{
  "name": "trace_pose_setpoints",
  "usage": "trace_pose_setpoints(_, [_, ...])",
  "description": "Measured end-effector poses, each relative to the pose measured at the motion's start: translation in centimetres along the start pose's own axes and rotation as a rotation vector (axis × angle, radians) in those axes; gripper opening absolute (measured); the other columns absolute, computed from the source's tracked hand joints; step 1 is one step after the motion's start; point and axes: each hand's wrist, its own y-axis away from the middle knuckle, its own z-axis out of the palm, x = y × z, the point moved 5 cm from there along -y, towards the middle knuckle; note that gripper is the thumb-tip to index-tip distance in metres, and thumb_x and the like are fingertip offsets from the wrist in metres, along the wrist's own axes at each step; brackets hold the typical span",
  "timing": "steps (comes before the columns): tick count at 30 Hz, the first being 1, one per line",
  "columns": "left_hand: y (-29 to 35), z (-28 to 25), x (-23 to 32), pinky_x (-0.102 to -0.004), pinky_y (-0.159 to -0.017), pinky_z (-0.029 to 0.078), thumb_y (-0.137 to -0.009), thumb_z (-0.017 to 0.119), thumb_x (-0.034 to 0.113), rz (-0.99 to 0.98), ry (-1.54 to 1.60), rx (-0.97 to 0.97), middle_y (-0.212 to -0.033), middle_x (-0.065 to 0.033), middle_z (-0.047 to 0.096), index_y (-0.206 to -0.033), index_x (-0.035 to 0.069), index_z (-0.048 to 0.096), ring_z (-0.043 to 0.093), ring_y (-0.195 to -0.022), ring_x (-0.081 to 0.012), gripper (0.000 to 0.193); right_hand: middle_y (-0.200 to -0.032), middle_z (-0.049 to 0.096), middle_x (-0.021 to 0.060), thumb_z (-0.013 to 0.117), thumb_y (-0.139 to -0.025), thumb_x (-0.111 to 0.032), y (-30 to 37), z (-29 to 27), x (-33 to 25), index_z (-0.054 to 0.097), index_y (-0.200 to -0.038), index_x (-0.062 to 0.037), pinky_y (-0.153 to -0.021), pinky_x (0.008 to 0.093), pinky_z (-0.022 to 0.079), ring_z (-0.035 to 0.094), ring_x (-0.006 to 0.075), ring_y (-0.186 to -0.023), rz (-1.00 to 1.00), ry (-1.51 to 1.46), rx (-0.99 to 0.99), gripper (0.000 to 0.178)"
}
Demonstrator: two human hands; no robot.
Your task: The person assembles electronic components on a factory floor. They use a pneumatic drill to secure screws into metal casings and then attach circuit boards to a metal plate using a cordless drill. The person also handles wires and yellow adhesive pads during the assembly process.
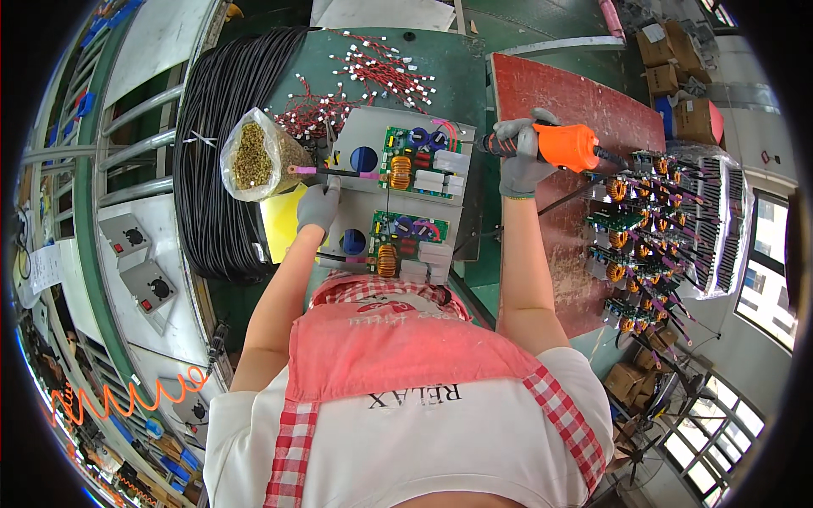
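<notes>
My right hand (523,152), in a grey glove, is closed round an orange and black electric screwdriver (566,147), held over the gap between the green table and the red board. My left hand (318,207), also gloved, has its fingers drawn together at the left edge of a grey metal plate (347,140). What they pinch, if anything, is hidden. A black cable with pink sleeving (345,173) runs just above those fingertips to a green circuit board (421,161) on the plate. Nearer me lies a second plate with a similar circuit board (411,245).
Left of the plates stands a clear bag of small brass-coloured screws (254,157), beside a large coil of black cable (224,161). Red wires with white connectors (381,72) lie at the back. On the right, several circuit boards (644,237) crowd the red board (559,93).
</notes>
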Motion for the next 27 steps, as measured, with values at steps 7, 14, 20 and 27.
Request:
trace_pose_setpoints(7, [-1.3,1.2,-1.4,-0.0418,-0.083,0.046,-0.085,0.053,0.053,-0.067,0.071,-0.013,-0.095,-0.0177,0.067,-0.093,0.005,0.068,0.062,-0.095,-0.0356,0.051,-0.069,0.057,0.01,0.055,-0.078,-0.007,-0.1,-0.2,0.7,0.043,-0.109,-0.0004,-0.067,0.0413,0.053,0.058,0.0194,-0.061,0.092,-0.07,-0.038,0.033])
trace_pose_setpoints(14, [-1.8,1.5,-1.9,-0.0416,-0.084,0.046,-0.083,0.057,0.05,-0.097,0.101,0.004,-0.099,-0.0189,0.066,-0.096,0.005,0.068,0.062,-0.095,-0.0342,0.049,-0.063,0.054,0.0056,0.052,-0.077,-0.001,-1.4,1.1,1.8,0.047,-0.1,-0.0026,-0.05,0.0263,0.044,0.052,0.0129,-0.053,0.268,-0.1,-0.159,0.024])
trace_pose_setpoints(20, [-1.3,1.1,-1.2,-0.0425,-0.085,0.046,-0.082,0.058,0.051,-0.069,0.097,0.053,-0.102,-0.0212,0.065,-0.098,0.003,0.067,0.061,-0.097,-0.0364,0.052,-0.068,0.06,0.0098,0.059,-0.078,-0.003,-3.3,1.2,2.9,0.05,-0.097,-0.0002,-0.052,0.0281,0.048,0.058,0.0176,-0.054,0.264,-0.062,-0.189,0.021])
trace_pose_setpoints(27, [0.9,-0.3,-3.3,-0.0244,-0.052,0.046,-0.089,0.056,0.014,0.083,1.007,-0.214,-0.075,-0.0051,0.06,-0.092,0.001,0.06,0.055,-0.06,-0.012,0.015,-0.074,0.063,0.0147,0.06,-0.08,-0.008,-0.4,-4.9,-2.5,0.052,-0.092,0.001,-0.066,0.0386,0.054,0.063,0.0264,-0.063,-0.037,0.052,0.105,0.018])
